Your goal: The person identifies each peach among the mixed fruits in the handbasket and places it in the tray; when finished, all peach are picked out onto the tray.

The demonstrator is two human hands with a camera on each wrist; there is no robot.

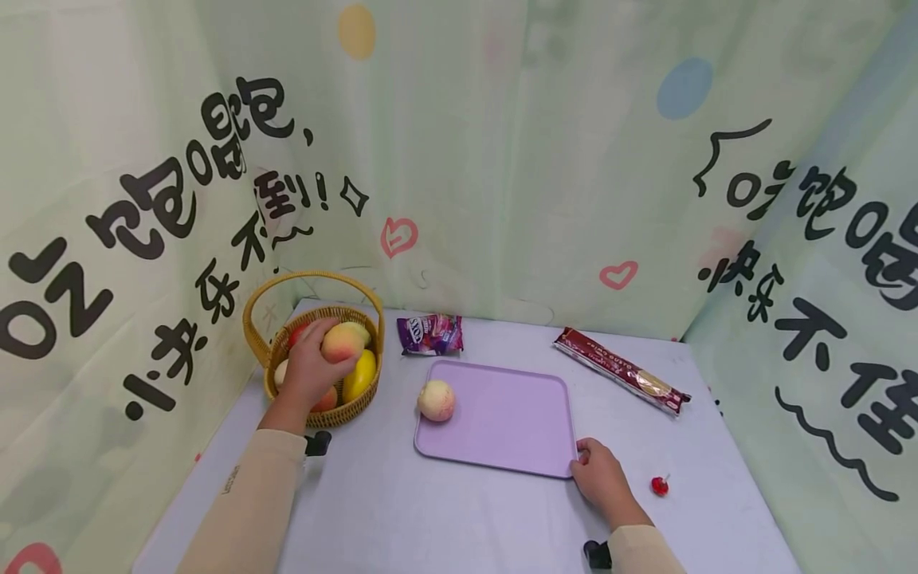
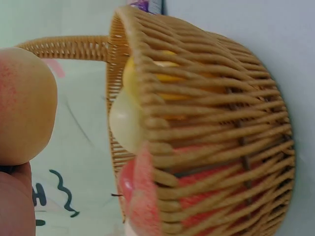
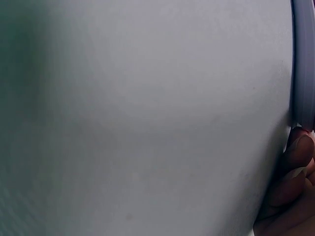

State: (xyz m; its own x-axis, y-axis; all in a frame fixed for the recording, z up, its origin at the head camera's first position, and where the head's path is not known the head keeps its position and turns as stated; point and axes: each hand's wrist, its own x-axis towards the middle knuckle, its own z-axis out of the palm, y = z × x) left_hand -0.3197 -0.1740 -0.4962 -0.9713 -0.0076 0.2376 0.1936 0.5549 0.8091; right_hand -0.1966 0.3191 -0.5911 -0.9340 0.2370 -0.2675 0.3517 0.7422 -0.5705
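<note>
Peach (image 1: 343, 342) sits gripped in the left hand (image 1: 314, 368), above the wicker basket (image 1: 344, 415) of fruit. Beside the basket, a paler peach (image 1: 437, 401) rests on the purple tray (image 1: 512, 418), whose near right corner the right hand (image 1: 601, 478) pinches. Beyond the tray lie a purple packet (image 1: 431, 335) and a long red packet (image 1: 620, 371).

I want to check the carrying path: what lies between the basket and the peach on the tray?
The head view shows only bare pale tabletop between the basket and that peach; the purple packet lies farther back.
</note>
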